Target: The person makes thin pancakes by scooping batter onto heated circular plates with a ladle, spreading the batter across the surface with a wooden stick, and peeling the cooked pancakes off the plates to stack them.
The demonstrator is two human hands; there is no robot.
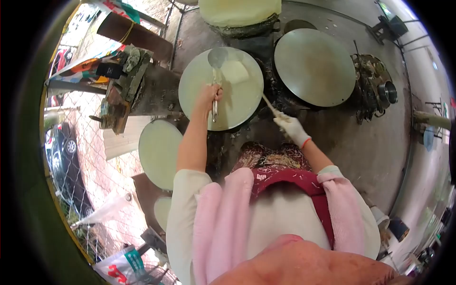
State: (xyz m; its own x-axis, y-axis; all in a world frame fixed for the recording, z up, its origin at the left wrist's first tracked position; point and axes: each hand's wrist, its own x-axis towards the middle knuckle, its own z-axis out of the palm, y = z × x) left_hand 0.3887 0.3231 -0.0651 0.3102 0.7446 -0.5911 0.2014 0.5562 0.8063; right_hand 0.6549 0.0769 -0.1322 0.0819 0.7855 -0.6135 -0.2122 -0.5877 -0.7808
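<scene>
My bare left hand (212, 95) is wrapped round the handle of a metal ladle (217, 58), whose round bowl hangs over the far part of a wide round pan (194, 102). Pale batter-like material covers much of the pan, with a lighter square patch (236, 71) right of the ladle. My right hand (291, 127), in a whitish glove with a red band at the wrist, grips a thin stick (269, 102). The stick's far end reaches the pan's right edge; whether it touches is unclear.
A bare round griddle (315, 66) stands at the right, beside a cluttered stand with a small metal pot (390, 91). Pale round surfaces (160, 154) lie at the lower left. A yellowish round stack (240, 12) is at the top. Wire fencing runs along the left.
</scene>
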